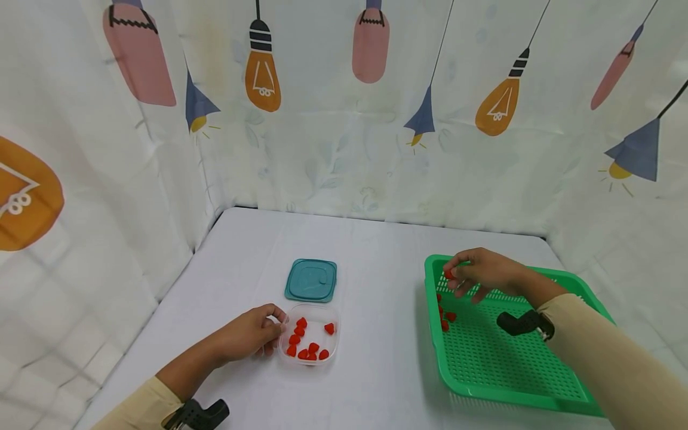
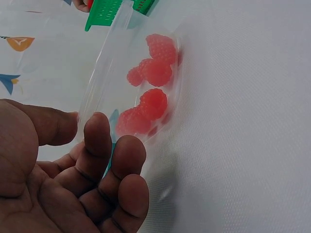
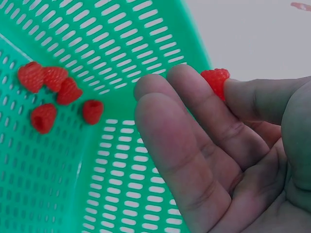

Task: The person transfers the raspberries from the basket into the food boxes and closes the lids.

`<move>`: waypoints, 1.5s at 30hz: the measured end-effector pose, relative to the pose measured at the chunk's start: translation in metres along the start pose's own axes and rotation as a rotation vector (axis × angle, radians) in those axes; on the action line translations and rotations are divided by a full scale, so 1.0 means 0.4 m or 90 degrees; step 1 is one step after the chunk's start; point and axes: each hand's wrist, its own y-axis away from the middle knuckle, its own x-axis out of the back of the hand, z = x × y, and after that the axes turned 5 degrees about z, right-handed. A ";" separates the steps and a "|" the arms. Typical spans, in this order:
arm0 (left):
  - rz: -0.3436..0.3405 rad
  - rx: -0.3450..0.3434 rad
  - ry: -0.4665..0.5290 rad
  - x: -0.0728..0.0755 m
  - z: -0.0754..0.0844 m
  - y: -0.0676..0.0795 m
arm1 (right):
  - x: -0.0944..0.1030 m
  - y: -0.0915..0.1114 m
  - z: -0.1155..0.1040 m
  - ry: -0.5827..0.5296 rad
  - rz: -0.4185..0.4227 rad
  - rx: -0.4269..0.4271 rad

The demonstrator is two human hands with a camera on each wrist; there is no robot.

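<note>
A clear plastic container (image 1: 334, 352) with several red raspberries (image 1: 294, 339) in it stands on the white table. My left hand (image 1: 249, 334) grips its left edge between thumb and fingers; the left wrist view shows the container's side (image 2: 104, 73) and the berries through the wall. Over the far left corner of a green basket (image 1: 516, 391), my right hand (image 1: 486, 272) pinches a single raspberry (image 3: 216, 81) between thumb and index finger, the other fingers extended. Below that hand, several more raspberries (image 3: 56, 77) lie in the basket.
Behind the container lies a teal square lid (image 1: 312, 279), flat on the white table (image 1: 376, 334). A patterned curtain (image 1: 333, 149) hangs along the table's back and sides. Each wrist carries a black camera mount (image 1: 518, 323).
</note>
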 end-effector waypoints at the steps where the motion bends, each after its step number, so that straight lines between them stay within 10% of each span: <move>1: 0.000 0.000 0.000 0.000 0.000 0.000 | 0.001 0.001 -0.005 -0.001 -0.002 0.001; 45: -0.016 -0.017 0.003 0.007 0.000 0.005 | -0.191 -0.073 -0.249 -0.017 -0.092 0.093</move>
